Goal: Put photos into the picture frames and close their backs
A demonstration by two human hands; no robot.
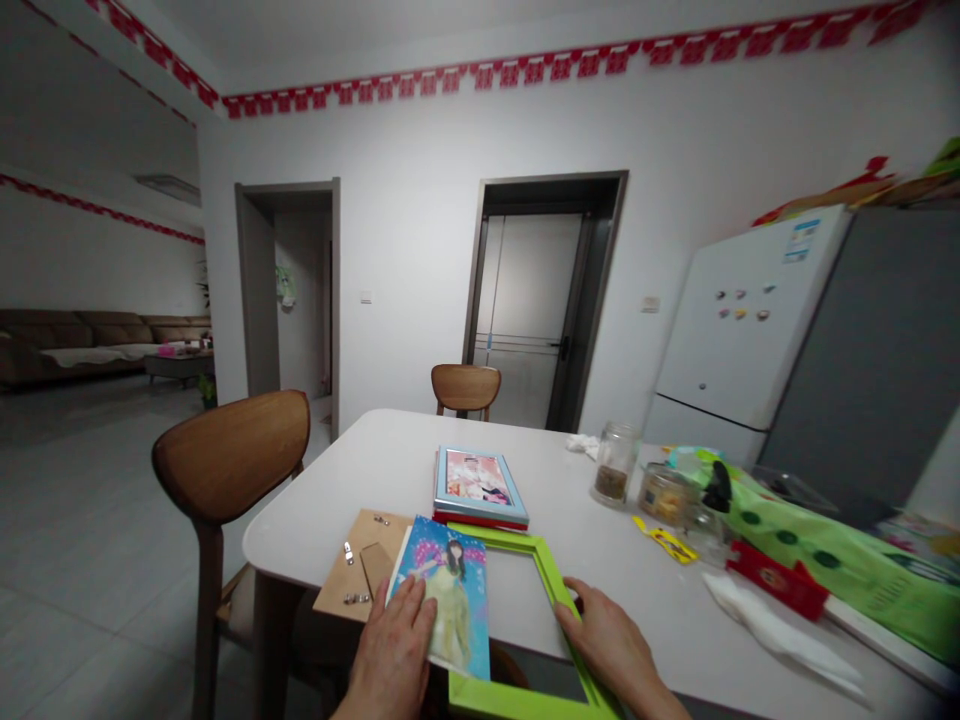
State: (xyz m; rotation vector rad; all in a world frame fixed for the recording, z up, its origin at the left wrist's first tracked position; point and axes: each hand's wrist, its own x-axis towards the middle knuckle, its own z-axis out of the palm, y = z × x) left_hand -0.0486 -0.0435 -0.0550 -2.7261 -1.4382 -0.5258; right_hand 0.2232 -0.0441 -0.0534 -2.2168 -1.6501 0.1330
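My left hand [397, 640] grips a printed picture [457, 600] by its lower left, fingers laid over its front and the thumb hidden. The print shows a figure in a pale dress on blue. It overlaps the left side of a bright green picture frame [555, 570], whose middle is open. On the frame's right bar my right hand [607, 640] is closed, thumb on top. Left of the print, partly under it, a brown backing board [345, 570] with metal clips lies at the table's near edge. Just beyond sits a light-blue framed picture [480, 478] atop something red.
The white table [360, 470] holds a glass jar [615, 465], a container of food [664, 492], a yellow packet [666, 541], a red box [776, 580], white tissue [780, 630] and a green bag [840, 560] at right. Wooden chairs [232, 455] stand left and beyond.
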